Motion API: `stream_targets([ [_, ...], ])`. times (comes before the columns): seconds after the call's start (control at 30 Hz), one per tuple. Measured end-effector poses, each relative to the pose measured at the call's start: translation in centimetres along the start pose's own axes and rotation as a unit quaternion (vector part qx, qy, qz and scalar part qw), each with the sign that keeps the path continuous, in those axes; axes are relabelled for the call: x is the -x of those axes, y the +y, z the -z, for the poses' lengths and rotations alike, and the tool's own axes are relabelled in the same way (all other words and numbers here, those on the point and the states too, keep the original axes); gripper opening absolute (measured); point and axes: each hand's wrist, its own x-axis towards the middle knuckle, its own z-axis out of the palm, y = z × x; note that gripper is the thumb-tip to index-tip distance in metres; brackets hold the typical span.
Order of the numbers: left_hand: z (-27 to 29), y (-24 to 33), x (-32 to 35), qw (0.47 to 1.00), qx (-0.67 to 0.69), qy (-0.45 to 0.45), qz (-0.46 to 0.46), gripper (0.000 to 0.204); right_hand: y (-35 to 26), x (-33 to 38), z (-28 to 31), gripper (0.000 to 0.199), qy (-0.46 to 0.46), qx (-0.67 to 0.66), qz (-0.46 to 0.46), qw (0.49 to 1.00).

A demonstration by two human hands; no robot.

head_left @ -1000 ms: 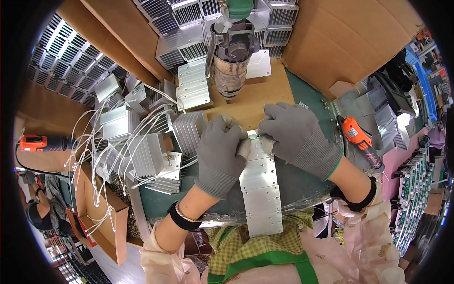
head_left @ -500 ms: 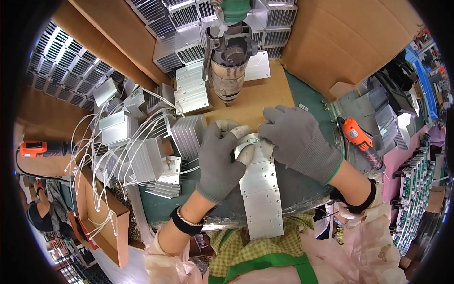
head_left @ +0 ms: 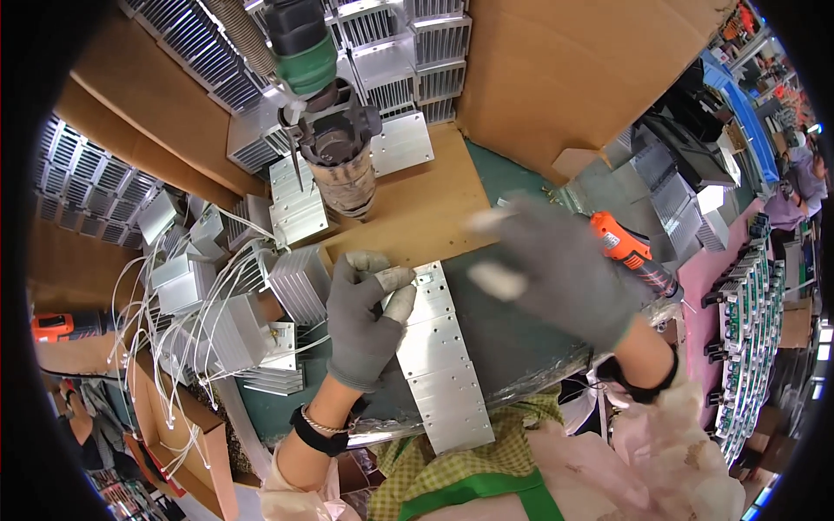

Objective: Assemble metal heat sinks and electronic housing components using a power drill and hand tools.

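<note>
My left hand wears a grey glove and presses on the far left edge of a long flat aluminium plate with small holes; its thumb and fingertips rest on the plate's top end. The plate lies on a dark green mat and runs toward me. My right hand, also gloved, is blurred and lifted off the plate, fingers spread, holding nothing. A powered screwdriver hangs just beyond the plate over a wooden board.
Finned aluminium heat sinks with white wires lie in a heap at left. More heat sinks are stacked at the back. An orange cordless driver lies at right, another at far left. Cardboard boxes stand behind.
My right hand has come off the plate's far end and swung up and right, opening. The left hand stayed on the plate. The hanging screwdriver looks closer to the plate.
</note>
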Motion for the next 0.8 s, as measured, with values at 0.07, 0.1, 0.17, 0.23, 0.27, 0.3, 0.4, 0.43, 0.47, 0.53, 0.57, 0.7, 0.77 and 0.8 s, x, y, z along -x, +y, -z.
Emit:
stream_targets([
  [0.07, 0.1, 0.0, 0.1, 1.000, -0.017, -0.001, -0.011, 0.017, 2.3, 3.4, 4.3, 0.046, -0.006, 0.021, -0.164, 0.986],
  [0.1, 0.3, 0.1, 0.2, 1.000, -0.014, -0.013, -0.012, 0.016, 3.8, 5.2, 5.6, 0.047, -0.004, 0.073, -0.181, 0.981],
  [0.17, 0.4, 0.1, 0.2, 0.999, -0.046, -0.003, -0.020, 0.016, 7.0, 9.1, 7.2, 0.055, -0.007, 0.204, -0.132, 0.970],
  [0.23, 0.4, 0.1, 0.2, 1.000, -0.012, -0.016, 0.015, 0.016, 9.3, 13.0, 6.6, 0.061, -0.059, 0.234, -0.104, 0.965],
  [0.27, 0.3, 0.0, 0.2, 1.000, -0.004, -0.010, 0.017, 0.015, 10.4, 14.5, 5.4, 0.063, -0.024, 0.230, -0.095, 0.968],
  [0.3, 0.3, 0.1, 0.2, 1.000, -0.005, -0.011, 0.017, 0.015, 11.4, 15.7, 4.7, 0.066, 0.007, 0.224, -0.070, 0.972],
  [0.4, 0.4, 0.1, 0.1, 1.000, -0.002, -0.016, 0.017, 0.015, 13.0, 17.3, 4.3, 0.068, -0.007, 0.241, -0.061, 0.969],
  [0.43, 0.5, 0.0, 0.1, 0.999, -0.034, -0.013, -0.011, 0.015, 13.2, 17.0, 4.8, 0.068, 0.013, 0.238, -0.045, 0.970],
  [0.47, 0.4, -0.1, 0.0, 0.997, -0.064, -0.008, -0.038, 0.015, 12.9, 16.6, 5.6, 0.071, 0.065, 0.304, 0.009, 0.950],
  [0.53, 0.2, -0.2, 0.1, 0.999, -0.030, -0.009, -0.018, 0.017, 12.1, 14.5, 7.4, 0.068, 0.145, 0.289, 0.016, 0.946],
  [0.57, 0.1, -0.2, 0.1, 1.000, -0.010, -0.017, -0.007, 0.017, 11.5, 12.9, 8.2, 0.060, 0.259, 0.103, -0.018, 0.960],
  [0.7, 0.0, -0.3, 0.3, 1.000, -0.019, -0.011, -0.019, 0.017, 7.6, 5.5, 8.6, 0.035, 0.474, -0.246, -0.109, 0.838],
  [0.77, -0.1, -0.3, 0.4, 0.999, 0.032, -0.012, 0.032, 0.017, 5.9, 2.3, 6.8, 0.047, 0.426, -0.286, -0.118, 0.850],
  [0.8, 0.0, -0.2, 0.4, 1.000, 0.017, -0.007, 0.022, 0.017, 5.6, 0.9, 5.8, 0.054, 0.407, -0.320, -0.082, 0.852],
])
